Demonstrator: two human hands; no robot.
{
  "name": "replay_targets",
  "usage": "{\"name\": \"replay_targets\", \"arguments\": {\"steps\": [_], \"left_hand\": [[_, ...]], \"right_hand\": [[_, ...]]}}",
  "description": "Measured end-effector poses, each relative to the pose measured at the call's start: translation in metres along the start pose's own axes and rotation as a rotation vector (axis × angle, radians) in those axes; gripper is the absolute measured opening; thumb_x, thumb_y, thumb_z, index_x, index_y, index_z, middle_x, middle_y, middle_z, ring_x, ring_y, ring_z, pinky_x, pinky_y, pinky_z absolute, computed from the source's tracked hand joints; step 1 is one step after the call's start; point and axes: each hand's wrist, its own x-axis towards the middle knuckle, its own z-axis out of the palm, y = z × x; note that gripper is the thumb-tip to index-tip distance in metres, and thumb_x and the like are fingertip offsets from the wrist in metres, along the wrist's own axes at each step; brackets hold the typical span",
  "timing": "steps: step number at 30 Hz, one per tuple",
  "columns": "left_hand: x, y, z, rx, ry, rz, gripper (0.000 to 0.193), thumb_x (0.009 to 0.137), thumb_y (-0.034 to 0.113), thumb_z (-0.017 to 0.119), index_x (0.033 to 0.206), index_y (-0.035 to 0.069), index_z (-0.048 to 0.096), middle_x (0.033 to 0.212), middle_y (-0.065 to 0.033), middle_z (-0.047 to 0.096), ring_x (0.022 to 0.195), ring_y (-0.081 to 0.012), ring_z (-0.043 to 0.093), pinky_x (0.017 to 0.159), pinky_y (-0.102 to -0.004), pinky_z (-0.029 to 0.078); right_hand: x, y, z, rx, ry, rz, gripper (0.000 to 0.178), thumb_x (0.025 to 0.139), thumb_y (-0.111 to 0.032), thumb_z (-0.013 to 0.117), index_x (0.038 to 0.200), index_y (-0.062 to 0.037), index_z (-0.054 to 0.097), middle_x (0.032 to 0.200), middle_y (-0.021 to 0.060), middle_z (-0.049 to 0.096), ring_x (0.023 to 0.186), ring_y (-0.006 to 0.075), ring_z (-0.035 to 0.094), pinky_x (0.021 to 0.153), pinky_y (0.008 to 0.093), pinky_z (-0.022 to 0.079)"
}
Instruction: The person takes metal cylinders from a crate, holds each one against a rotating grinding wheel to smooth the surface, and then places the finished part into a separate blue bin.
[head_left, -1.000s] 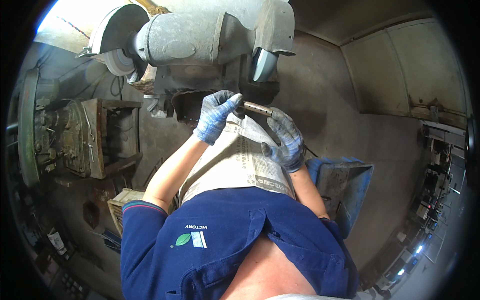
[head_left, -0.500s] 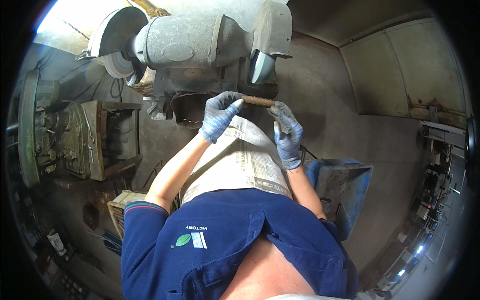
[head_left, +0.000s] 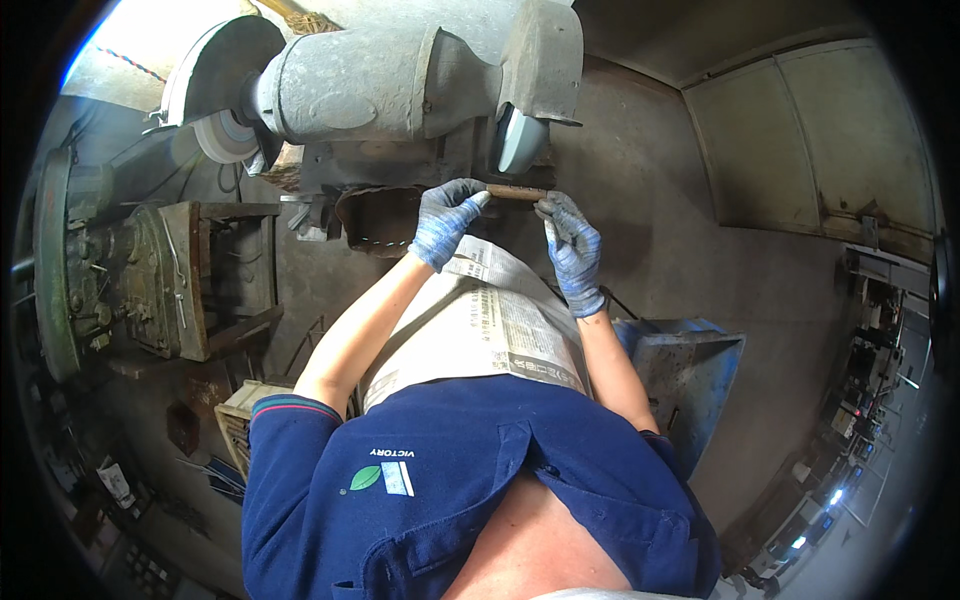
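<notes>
Head view: brown rod (head_left: 516,193) crosswise before the bench grinder (head_left: 350,88)

My gloved left hand (head_left: 445,222) pinches the rod's left end between thumb and fingers. My gloved right hand (head_left: 573,250) has its fingertips at the right end; whether they grip it, I cannot tell. The rod is near the right grinding wheel (head_left: 522,143), on my side of it. Newspaper (head_left: 460,335) covers my lap, and a blue bin (head_left: 700,390) stands beside my right forearm.

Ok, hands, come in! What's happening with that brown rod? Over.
Left hand holding one end of the brown rod. Right hand holding the other. Rod crosswise, grinding wheel just beyond; nothing seen blocking.
</notes>
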Motion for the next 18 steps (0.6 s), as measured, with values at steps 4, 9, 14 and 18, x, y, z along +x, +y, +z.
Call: {"name": "replay_targets", "arguments": {"steps": [4, 9, 14, 18], "left_hand": [[0.007, -0.006, 0.010, -0.181, 0.012, -0.063, 0.014, 0.083, 0.005, 0.063, 0.094, -0.003, 0.064, 0.081, -0.0054, 0.065, 0.069, -0.0101, 0.060, 0.065, -0.0232, 0.050], [0.016, -0.018, 0.026, -0.240, 0.096, -0.026, 0.010, 0.084, 0.003, 0.061, 0.091, -0.004, 0.063, 0.082, -0.0086, 0.064, 0.070, -0.0160, 0.062, 0.068, -0.0293, 0.056], [0.020, -0.012, 0.031, -0.257, 0.129, -0.053, 0.009, 0.083, 0.002, 0.061, 0.090, -0.003, 0.064, 0.081, -0.0077, 0.065, 0.070, -0.0144, 0.062, 0.066, -0.0261, 0.054], [0.020, -0.008, 0.019, -0.229, 0.176, -0.044, 0.008, 0.083, 0.001, 0.061, 0.089, -0.004, 0.064, 0.080, -0.0079, 0.065, 0.068, -0.0138, 0.061, 0.065, -0.0250, 0.052]], "right_hand": [[0.000, 0.014, 0.001, 0.164, 0.032, 0.149, 0.018, 0.080, -0.002, 0.063, 0.098, -0.0004, 0.067, 0.101, 0.0112, 0.066, 0.097, 0.0166, 0.061, 0.086, 0.0296, 0.046], [0.006, 0.020, -0.002, 0.206, 0.023, 0.205, 0.017, 0.086, -0.002, 0.055, 0.099, 0.0021, 0.064, 0.099, 0.0108, 0.065, 0.093, 0.0172, 0.061, 0.086, 0.0290, 0.047], [0.003, 0.030, 0.001, 0.363, 0.037, 0.305, 0.019, 0.090, -0.006, 0.052, 0.102, 0.0034, 0.063, 0.099, 0.0106, 0.065, 0.093, 0.0173, 0.061, 0.087, 0.0302, 0.047], [0.005, 0.026, 0.021, 0.414, 0.095, 0.379, 0.012, 0.084, -0.005, 0.062, 0.093, -0.0003, 0.067, 0.091, 0.0079, 0.068, 0.083, 0.0126, 0.061, 0.076, 0.0259, 0.047]]}}
